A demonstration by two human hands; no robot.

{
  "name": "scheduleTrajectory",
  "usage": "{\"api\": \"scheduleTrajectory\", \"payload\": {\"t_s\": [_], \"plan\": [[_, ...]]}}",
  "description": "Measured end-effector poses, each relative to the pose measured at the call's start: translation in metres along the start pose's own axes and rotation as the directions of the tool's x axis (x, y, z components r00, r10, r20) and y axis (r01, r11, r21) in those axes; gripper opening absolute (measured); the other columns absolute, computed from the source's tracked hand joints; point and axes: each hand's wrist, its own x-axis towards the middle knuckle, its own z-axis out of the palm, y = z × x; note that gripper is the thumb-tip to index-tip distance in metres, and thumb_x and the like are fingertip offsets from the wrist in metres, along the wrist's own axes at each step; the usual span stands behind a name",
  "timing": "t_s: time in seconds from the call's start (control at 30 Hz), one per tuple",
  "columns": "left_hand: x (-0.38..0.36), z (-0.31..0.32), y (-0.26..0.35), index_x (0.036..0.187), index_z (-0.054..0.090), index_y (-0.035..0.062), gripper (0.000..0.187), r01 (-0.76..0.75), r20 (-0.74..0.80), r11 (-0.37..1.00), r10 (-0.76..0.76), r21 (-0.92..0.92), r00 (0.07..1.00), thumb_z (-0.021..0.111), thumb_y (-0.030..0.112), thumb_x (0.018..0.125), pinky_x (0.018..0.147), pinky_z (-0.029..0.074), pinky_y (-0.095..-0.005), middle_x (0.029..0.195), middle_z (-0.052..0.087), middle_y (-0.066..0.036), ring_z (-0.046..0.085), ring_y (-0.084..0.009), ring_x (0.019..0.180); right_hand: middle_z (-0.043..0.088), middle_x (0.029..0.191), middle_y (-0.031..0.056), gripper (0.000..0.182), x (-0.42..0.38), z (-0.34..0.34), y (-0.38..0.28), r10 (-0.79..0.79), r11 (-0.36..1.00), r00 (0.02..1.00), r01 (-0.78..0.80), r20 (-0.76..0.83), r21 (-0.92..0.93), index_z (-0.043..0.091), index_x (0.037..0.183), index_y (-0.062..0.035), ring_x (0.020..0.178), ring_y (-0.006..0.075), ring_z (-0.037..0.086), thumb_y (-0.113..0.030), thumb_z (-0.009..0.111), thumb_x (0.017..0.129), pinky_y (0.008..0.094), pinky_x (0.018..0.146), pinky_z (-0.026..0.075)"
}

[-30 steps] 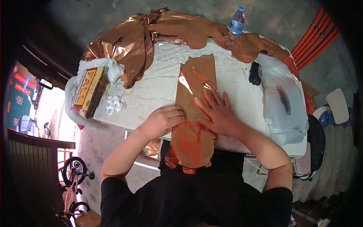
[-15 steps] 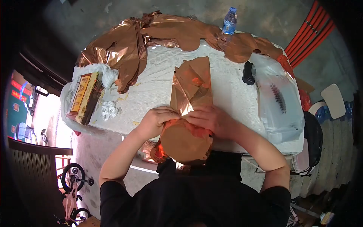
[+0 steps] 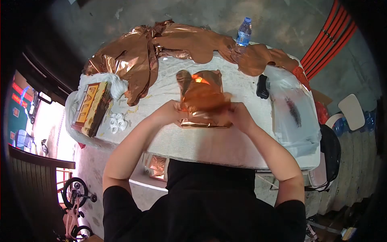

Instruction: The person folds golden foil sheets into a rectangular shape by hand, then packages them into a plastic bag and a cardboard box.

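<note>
A copper-coloured foil sheet (image 3: 206, 121) lies folded over on the white-covered table (image 3: 161, 141), with a straight fold along its near edge. Its upper part is blurred by motion. My left hand (image 3: 172, 113) has its fingers closed on the left side of the foil. At the right side, my right hand (image 3: 240, 117) pinches the foil near the lower corner.
More copper foil (image 3: 189, 38) runs along the far edge, beside a water bottle (image 3: 244, 32). On the left are a patterned box (image 3: 88, 107) and white string rolls (image 3: 118, 123). A black object (image 3: 263, 86) and plastic bags (image 3: 296, 117) lie on the right.
Both hands have moved forward, away from my body. The rounded foil end that hung over the near edge has been folded up onto the rest of the sheet.
</note>
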Motion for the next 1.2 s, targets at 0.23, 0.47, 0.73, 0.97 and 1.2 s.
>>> {"api": "scheduleTrajectory", "payload": {"t_s": [0.23,0.47,0.73,0.97,1.2], "plan": [[0.012,0.005,-0.004,0.103,0.059,0.001,0.02,0.052,-0.188,0.999,-0.052,-0.007,0.981,0.065,0.012,0.087,0.052,0.052,-0.0244,0.075,0.06,-0.003,0.058,-0.0097,0.059,0.061,0.065,0.0055,0.024,0.017,-0.008,-0.002,0.203,0.971,0.978,-0.206,0.038,0.119,0.064,0.073,0.0028,0.056,0.0129,0.059,-0.018,0.06,0.086,0.0287,0.047,0.047],[-0.019,0.034,-0.014,0.117,0.055,0.0025,0.033,-0.322,-0.262,0.54,0.744,0.778,0.614,0.064,0.008,0.086,0.08,0.053,-0.0331,0.112,0.058,-0.013,0.06,-0.0224,0.102,0.062,0.07,0.0093,0.021,0.025,-0.01,0.006,0.26,0.947,0.962,-0.271,0.082,0.172,0.063,0.078,0.0034,0.056,0.0188,0.063,-0.016,0.06,0.086,0.0318,0.044,0.052],[-0.032,0.046,-0.016,0.126,0.055,0.0028,0.045,-0.452,0.142,0.363,0.631,0.815,0.763,0.065,0.02,0.085,0.108,0.033,-0.0403,0.135,0.05,-0.016,0.042,-0.0327,0.13,0.063,0.073,0.0076,0.019,0.022,-0.008,0.002,0.307,0.924,0.949,-0.314,0.067,0.219,0.061,0.083,-0.0021,0.056,0.0162,0.062,-0.02,0.06,0.089,0.0292,0.045,0.049],[-0.032,0.045,-0.014,0.126,0.055,0.0022,0.046,-0.455,0.155,0.362,0.619,0.813,0.77,0.065,0.019,0.085,0.108,0.034,-0.0408,0.137,0.048,-0.016,0.04,-0.0322,0.132,0.063,0.081,0.0086,0.019,0.009,-0.006,-0.011,0.219,0.956,0.967,-0.187,-0.128,0.226,0.057,0.095,-0.0029,0.065,0.0187,0.064,-0.02,0.062,0.089,0.0311,0.051,0.052],[-0.031,0.045,-0.011,0.125,0.056,0.0029,0.045,-0.454,0.151,0.388,0.605,0.802,0.782,0.066,0.018,0.084,0.108,0.033,-0.0414,0.137,0.048,-0.016,0.039,-0.0325,0.132,0.051,0.123,0.0174,0.044,-0.008,0.021,-0.011,-0.658,0.439,0.744,0.503,0.115,-0.744,0.049,0.122,-0.0003,0.118,0.034,0.049,-0.023,0.062,0.086,0.0455,0.099,0.04]]}}
